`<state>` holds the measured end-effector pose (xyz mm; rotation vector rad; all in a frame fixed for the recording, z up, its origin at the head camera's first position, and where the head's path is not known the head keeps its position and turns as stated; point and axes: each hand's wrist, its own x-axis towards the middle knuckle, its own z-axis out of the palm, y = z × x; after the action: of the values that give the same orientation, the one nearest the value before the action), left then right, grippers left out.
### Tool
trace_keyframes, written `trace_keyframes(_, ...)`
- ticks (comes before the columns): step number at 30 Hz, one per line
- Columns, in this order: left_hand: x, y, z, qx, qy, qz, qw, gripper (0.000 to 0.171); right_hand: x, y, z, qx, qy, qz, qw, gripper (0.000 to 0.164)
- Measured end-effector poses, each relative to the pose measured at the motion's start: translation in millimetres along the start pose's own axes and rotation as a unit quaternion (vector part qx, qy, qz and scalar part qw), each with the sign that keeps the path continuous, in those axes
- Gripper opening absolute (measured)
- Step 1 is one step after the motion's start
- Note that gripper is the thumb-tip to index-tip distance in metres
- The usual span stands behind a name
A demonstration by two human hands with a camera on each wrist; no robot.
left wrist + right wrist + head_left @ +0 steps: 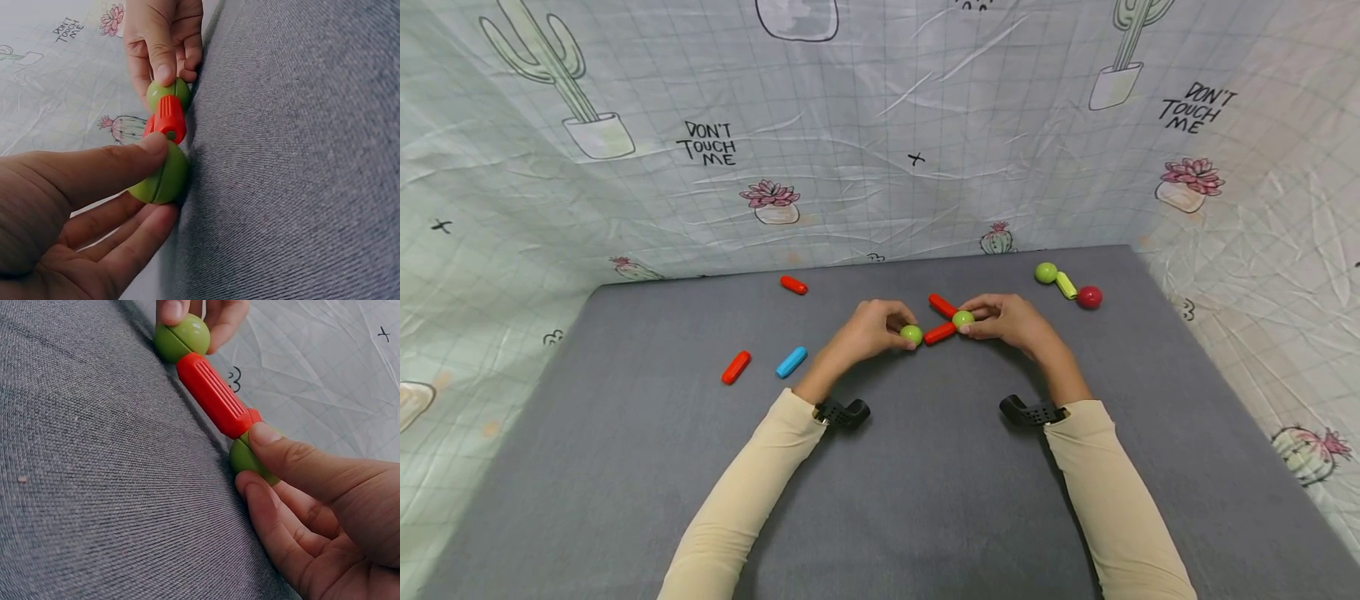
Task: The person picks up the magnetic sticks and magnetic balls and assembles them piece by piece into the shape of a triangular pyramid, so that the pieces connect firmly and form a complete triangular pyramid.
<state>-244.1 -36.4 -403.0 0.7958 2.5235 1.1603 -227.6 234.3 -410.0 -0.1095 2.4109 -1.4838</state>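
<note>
My left hand (876, 323) pinches a green ball (912, 335) between thumb and fingers, low over the table. To its right, my right hand (1011, 321) holds another green ball (963, 318) the same way. Two red rods (942, 305) meet at that right ball and spread leftward in a V. The nearer rod (212, 394) is ribbed, and its free end points at the ball (184, 337) in my left hand, right at its surface. Seen from the left wrist, a small hole shows in the end of the red rod (169, 119).
On the grey table (940, 483), a red rod (736, 367), a blue rod (792, 362) and another red rod (793, 285) lie to the left. At the back right, a green ball (1046, 273), a yellow-green rod (1066, 286) and a red ball (1089, 297) form a row.
</note>
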Motion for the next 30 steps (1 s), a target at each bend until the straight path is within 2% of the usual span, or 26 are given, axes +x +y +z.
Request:
trace_keyframes(7, 0.0, 1.9, 1.8, 0.007, -0.007, 0.000, 0.9999, 0.031, -0.4, -1.7, 1.9, -0.004, 0.011, 0.008, 1.000, 0.045)
trace_keyframes(11, 1.7, 0.7, 4.3, 0.005, 0.007, 0.002, 1.0000, 0.033, -0.9, -2.9, 1.8, 0.004, 0.008, 0.010, 1.000, 0.045)
trace_keyframes(15, 2.7, -2.6, 3.8, -0.013, 0.023, -0.010, 0.9996, 0.033, -0.9, -3.4, 2.5, -0.001, 0.009, 0.011, 1.000, 0.044)
trace_keyframes(23, 8.0, -12.4, 0.8, 0.009, 0.082, -0.032, 0.9961, 0.032, -1.9, -4.8, 3.1, -0.057, 0.019, 0.007, 0.998, 0.044)
trace_keyframes(30, 7.4, -10.7, 2.3, 0.014, 0.084, -0.027, 0.9960, 0.033, -3.1, -2.3, 5.2, -0.083, 0.039, 0.003, 0.996, 0.043)
